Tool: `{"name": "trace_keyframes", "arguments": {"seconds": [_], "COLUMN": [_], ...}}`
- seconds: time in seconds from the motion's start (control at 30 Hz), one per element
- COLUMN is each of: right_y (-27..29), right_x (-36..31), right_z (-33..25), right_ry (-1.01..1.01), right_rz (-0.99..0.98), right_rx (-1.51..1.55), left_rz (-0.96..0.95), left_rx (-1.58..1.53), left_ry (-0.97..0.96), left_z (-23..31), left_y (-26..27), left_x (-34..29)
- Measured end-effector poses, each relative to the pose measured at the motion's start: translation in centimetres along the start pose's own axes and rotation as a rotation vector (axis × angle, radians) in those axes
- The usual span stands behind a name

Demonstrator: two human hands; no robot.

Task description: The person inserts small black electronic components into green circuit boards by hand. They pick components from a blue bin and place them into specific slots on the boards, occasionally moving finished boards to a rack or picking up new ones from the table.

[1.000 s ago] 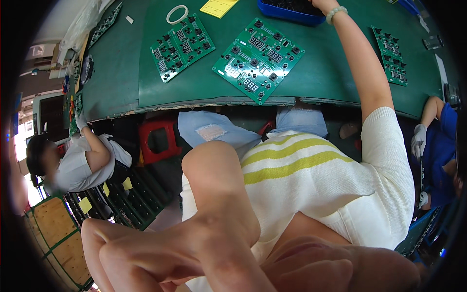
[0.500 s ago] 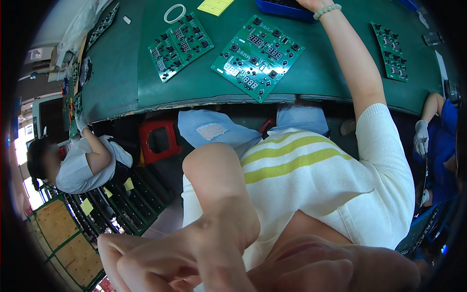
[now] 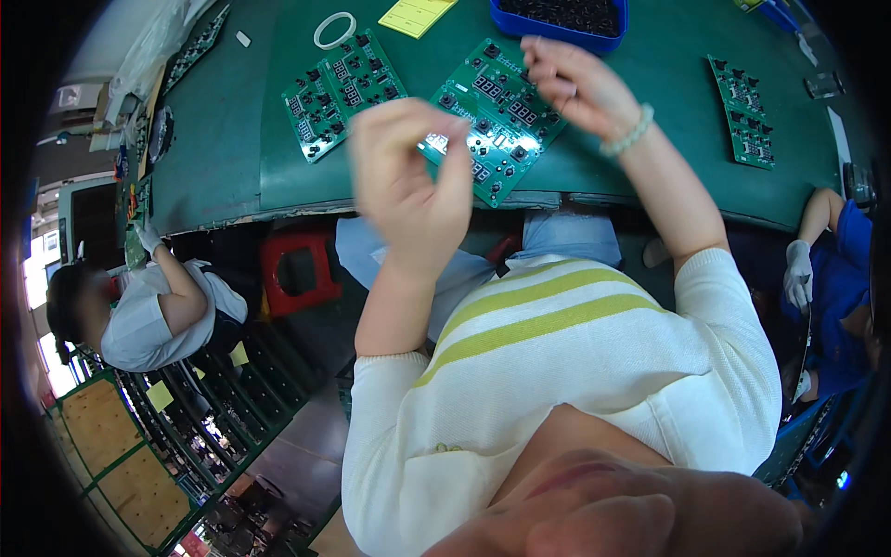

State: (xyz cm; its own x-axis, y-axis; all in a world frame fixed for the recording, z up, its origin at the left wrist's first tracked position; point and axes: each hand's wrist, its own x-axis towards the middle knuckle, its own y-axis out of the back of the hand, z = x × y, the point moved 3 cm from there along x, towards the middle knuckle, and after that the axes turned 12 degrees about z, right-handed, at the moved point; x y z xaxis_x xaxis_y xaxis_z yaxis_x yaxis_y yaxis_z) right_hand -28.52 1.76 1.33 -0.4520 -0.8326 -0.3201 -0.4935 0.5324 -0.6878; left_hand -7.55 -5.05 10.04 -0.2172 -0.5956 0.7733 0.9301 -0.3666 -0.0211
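My left hand (image 3: 408,181) is raised over the near edge of the circuit board (image 3: 501,125), covering part of its left side. Motion blurs it, but the fingers are loosely bent and the thumb stands apart, with nothing visible between them. My right hand (image 3: 585,93), a bead bracelet at its wrist, hovers by that board's upper right corner. Its fingers are curled together; anything they hold is too small to make out. The board is green with black buttons and white digit displays. Behind the right hand stands a blue bin (image 3: 566,37) of small black parts.
Another green board (image 3: 343,93) lies to the left, with a white ring (image 3: 334,30) beyond it. A yellow paper pad (image 3: 418,14) is at the back. More boards (image 3: 742,111) lie at the right. Co-workers sit on both sides; a red stool (image 3: 299,274) stands below the table.
My left hand has come up from close to my face to above the board. My right hand has drawn back from the blue bin toward the board.
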Motion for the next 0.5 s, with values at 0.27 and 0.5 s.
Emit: {"name": "trace_keyframes", "arguments": {"seconds": [0.27,0.5], "right_y": [0.6,1.1], "right_x": [-6.0,-7.1], "right_z": [9.9,10.0], "right_ry": [-0.388,-0.278], "right_rz": [0.1,0.204], "right_rx": [0.164,0.062], "left_rz": [-0.328,-0.397], "left_rx": [0.198,0.05], "left_ry": [0.269,0.51], "left_z": [-4.7,-6.0], "left_y": [-1.3,-1.3], "left_x": [-7.7,-9.0]}}
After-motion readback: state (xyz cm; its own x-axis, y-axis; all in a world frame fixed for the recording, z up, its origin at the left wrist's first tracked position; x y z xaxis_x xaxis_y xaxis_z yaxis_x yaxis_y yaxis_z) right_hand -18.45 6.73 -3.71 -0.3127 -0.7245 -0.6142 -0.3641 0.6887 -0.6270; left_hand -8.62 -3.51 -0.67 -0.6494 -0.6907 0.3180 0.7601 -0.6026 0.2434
